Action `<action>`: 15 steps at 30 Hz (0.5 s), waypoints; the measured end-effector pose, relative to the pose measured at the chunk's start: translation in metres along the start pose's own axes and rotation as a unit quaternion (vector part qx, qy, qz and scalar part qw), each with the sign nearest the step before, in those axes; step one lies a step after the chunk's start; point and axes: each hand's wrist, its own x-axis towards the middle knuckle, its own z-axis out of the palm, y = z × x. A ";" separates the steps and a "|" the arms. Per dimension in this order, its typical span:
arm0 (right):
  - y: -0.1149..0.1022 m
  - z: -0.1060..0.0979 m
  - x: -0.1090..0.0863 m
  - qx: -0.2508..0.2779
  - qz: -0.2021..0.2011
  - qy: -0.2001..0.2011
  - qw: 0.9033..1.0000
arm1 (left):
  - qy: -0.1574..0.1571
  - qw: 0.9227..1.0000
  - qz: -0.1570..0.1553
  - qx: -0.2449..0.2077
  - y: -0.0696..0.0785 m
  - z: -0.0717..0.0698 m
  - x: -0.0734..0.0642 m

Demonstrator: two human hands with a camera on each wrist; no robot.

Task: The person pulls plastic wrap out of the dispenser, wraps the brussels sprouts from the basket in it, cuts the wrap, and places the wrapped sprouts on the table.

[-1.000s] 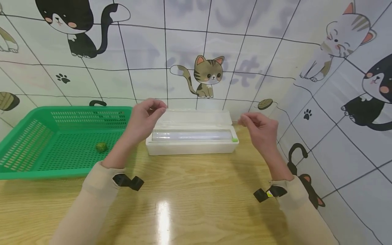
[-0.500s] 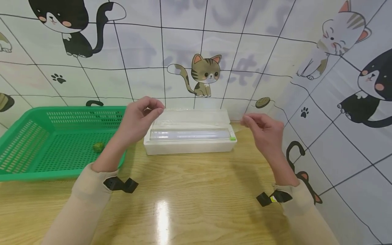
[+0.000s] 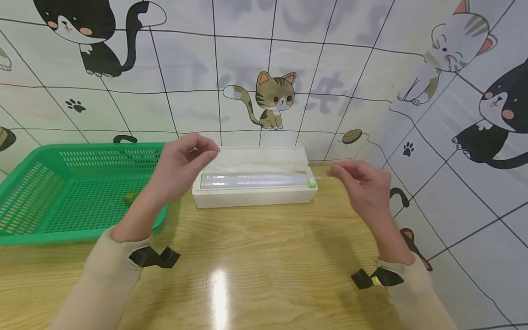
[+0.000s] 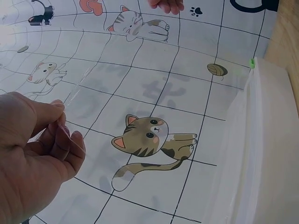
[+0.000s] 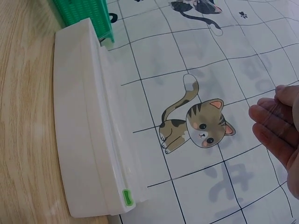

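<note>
My left hand (image 3: 179, 165) pinches a corner of clear cling film (image 4: 80, 95) between thumb and fingers, its edge glinting in the left wrist view. To the right, my right hand (image 3: 367, 192) pinches the film's other end; in the right wrist view a thin clear layer shows over those fingers (image 5: 275, 114). Between and behind the hands stands a white cling film dispenser (image 3: 255, 199). Its lid (image 3: 264, 156) is tipped back against the wall, and the clear roll (image 3: 253, 180) lies inside. A small green tab (image 3: 312, 185) sits at the dispenser's right end.
A green plastic basket (image 3: 24, 239) stands at the left, partly behind the left forearm. In it lies a small round green item (image 3: 130, 198), half hidden by the wrist. A cat-print wall covering (image 3: 185, 110) rises behind and at the right of the wooden table (image 3: 264, 256).
My hands have spread a little farther apart, the right one moving right and nearer, the left one slightly left and down. Both keep their pinch. The camera view has shifted slightly.
</note>
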 end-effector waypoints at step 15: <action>0.001 -0.019 -0.018 0.039 -0.077 -0.018 0.996 | -0.020 0.994 0.111 0.015 0.013 -0.002 -0.025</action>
